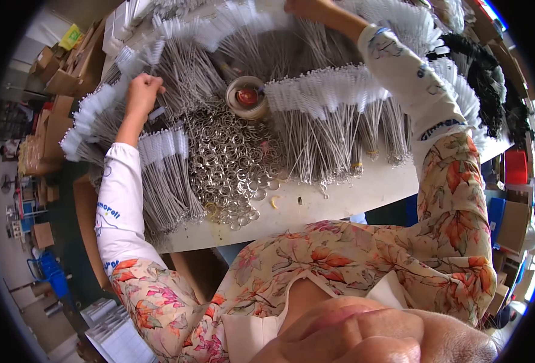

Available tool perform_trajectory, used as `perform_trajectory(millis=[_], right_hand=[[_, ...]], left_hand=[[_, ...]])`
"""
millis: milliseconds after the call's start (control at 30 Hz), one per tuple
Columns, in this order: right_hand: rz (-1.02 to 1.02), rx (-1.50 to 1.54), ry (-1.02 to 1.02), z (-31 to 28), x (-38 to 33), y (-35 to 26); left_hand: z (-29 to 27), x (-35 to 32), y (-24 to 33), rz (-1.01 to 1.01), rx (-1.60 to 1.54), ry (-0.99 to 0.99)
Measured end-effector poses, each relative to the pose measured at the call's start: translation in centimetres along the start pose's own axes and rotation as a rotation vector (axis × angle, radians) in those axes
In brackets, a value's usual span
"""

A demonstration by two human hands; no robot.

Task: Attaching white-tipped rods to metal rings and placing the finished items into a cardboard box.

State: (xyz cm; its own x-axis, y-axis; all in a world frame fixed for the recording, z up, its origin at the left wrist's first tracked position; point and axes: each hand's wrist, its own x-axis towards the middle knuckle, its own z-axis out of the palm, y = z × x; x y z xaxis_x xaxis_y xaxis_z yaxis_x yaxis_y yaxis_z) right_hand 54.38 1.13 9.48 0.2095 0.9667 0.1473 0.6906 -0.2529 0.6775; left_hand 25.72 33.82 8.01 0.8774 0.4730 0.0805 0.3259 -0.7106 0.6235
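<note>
- Wire everywhere in the head view: white table (340, 202) piled w/ thin twisted-wire brushes, white bristle tips fanned toward the far edge.
- Left hand (142, 92) at the table's left side, fingers curled closed on a few brushes (98, 112) of the left bundle, near their bristle ends.
- Right hand (307, 7) up at the far edge, mostly cut off by the frame top; can't tell if fingers are open or gripping. It sits on the far brush pile (261, 36).
- Heap of small metal rings (231, 163) mid-table, running down to the near edge; tape roll (247, 97) just beyond it.
- Big brush bundle (328, 121) right of the rings, handle ends pointing at the near edge; black-bristle brushes (485, 78) at the right edge.
- Step, my read: picking/sorting brushes out of the piles, both hands reaching in at once.
- Next move prob. calls for pulling single brushes free w/o dragging neighbours, since wires lie tangled & overlapping.
</note>
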Motion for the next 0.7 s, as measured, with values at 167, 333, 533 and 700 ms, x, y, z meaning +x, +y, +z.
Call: perform_trajectory(millis=[167, 333, 533, 700], right_hand=[[0.578, 0.771, -0.344, -4.8, 0.3, -3.6], [0.017, 0.036, -0.313, 2.0, -0.4, 1.5], [0.414, 0.865, 0.517, -5.8, -8.7, 12.4], [0.600, 0.668, 0.183, -0.4, -15.8, 10.0]], left_hand=[[-4.8, -1.2, 2.2, 0.022, -0.567, 0.413], [-7.4, -5.6, 6.8, 0.056, -0.647, 0.347], [-12.0, -16.6, 9.5, 0.092, -0.606, 0.384], [-9.8, -23.3, 8.2, -0.003, -0.762, 0.423]])
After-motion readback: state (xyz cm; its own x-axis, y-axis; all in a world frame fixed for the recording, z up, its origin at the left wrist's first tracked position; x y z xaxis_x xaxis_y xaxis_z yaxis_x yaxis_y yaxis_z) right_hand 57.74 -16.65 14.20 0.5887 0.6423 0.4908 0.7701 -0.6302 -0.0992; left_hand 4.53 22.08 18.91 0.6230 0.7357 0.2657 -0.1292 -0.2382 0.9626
